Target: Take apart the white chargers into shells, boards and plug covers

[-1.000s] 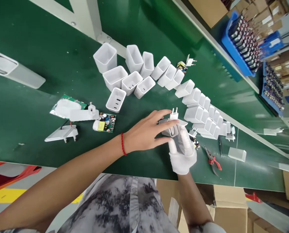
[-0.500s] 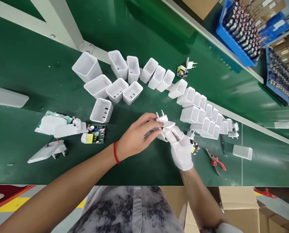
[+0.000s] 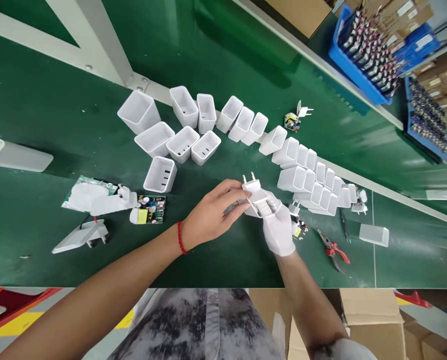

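A white two-pin plug cover (image 3: pixel 254 189) is between my two hands above the green bench, its pins pointing away from me. My left hand (image 3: pixel 214 215), bare with a red cord at the wrist, pinches its left edge between thumb and fingers. Wearing a white glove, my right hand (image 3: pixel 279 229) grips it from the right along with a white part underneath, mostly hidden by the fingers. Just right of the glove lie another white plug (image 3: pixel 294 208) and a small circuit board (image 3: pixel 299 228).
Several open white housings (image 3: pixel 160 174) stand in a curved band beyond my hands. Circuit boards (image 3: pixel 148 210) and a plug cover (image 3: pixel 81 235) lie left. Red-handled pliers (image 3: pixel 334 250) and a white housing (image 3: pixel 374 234) lie right. Blue trays (image 3: pixel 354 65) sit at the back right.
The plug cover has tilted, so more of its flat face shows above the gloved fingers. Both hands keep hold of it, nearly in place. The view has shifted slightly.
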Tool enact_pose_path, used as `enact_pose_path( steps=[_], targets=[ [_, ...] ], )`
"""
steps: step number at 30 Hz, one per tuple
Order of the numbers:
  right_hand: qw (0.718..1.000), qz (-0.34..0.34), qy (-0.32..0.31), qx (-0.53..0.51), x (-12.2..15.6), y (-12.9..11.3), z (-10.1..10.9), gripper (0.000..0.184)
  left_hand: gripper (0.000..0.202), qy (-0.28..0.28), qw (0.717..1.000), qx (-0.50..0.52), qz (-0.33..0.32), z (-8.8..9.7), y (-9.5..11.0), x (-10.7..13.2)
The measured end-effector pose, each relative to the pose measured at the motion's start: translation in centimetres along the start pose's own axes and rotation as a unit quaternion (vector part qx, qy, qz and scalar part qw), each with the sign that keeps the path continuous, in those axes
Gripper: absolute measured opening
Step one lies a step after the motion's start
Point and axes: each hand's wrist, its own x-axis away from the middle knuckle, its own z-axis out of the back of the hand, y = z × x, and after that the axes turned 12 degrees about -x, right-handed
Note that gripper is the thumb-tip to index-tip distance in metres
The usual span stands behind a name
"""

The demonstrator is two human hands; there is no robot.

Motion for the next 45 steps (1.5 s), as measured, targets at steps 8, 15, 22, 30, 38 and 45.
enact_pose_path(
  steps=[8,15,22,30,38,45],
  targets=[
    [0.963,0.141,-0.034,0.228,0.9,0.0,0.4,0.055,0.028,-0.051,0.999,0.018,0.005,0.4,-0.1,0.0],
    [0.996,0.076,0.014,0.044,0.1,-3.7,2.9,0.04,0.044,0.011,0.996,0.08,0.039,1.0,1.1,0.4],
    [0.988,0.011,0.019,-0.155,0.1,-6.7,7.2,0.038,0.04,-0.037,0.992,0.047,0.109,1.4,2.3,0.6],
    [0.948,-0.05,0.007,-0.313,0.5,-6.8,8.2,0.028,0.038,-0.119,0.98,0.007,0.159,-0.1,3.7,-1.2],
    [0.966,0.179,0.176,0.056,-6.1,-10.5,17.4,0.05,0.038,-0.219,0.969,-0.079,0.087,-2.5,3.9,-2.9],
    [0.874,0.024,0.296,0.385,-20.2,-10.9,26.7,0.03,0.038,-0.218,0.946,-0.237,-0.028,-5.1,4.3,-7.1]
  ],
)
